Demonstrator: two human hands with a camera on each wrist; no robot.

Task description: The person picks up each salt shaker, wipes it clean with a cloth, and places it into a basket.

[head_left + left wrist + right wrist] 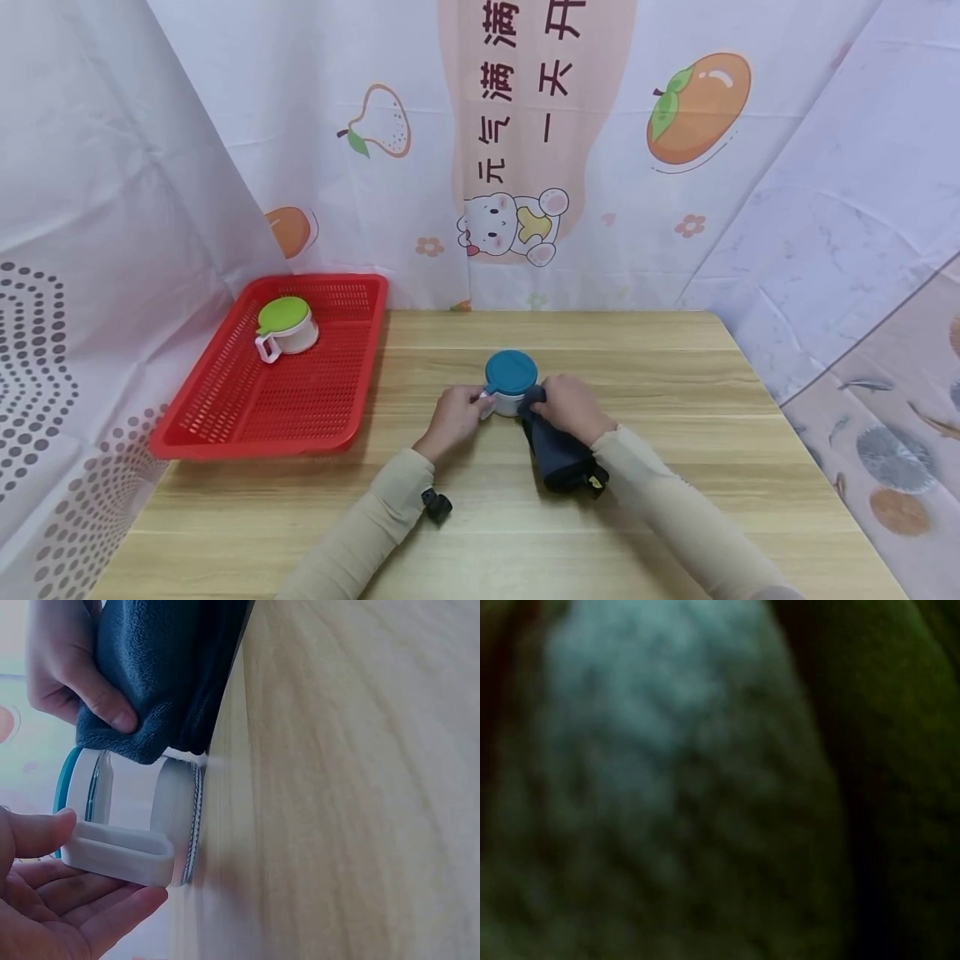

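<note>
A seasoning jar (512, 375) with a round blue lid, a see-through body and a white handle (124, 851) stands upright on the table. My left hand (453, 419) holds that handle, thumb on one side and fingers beneath it in the left wrist view. On the jar's other side, my right hand (576, 408) grips a dark navy cloth (553, 450), its upper end against the jar wall. The cloth's lower part hangs down towards me under the right wrist. Blurred cloth fabric (667, 787) fills most of the right wrist view, hiding the fingers there.
A red plastic basket (300, 408) sits at the left on the wooden table (480, 533). Inside it lies a similar jar with a green lid (284, 314). A printed curtain (420, 200) rises behind the table's back edge.
</note>
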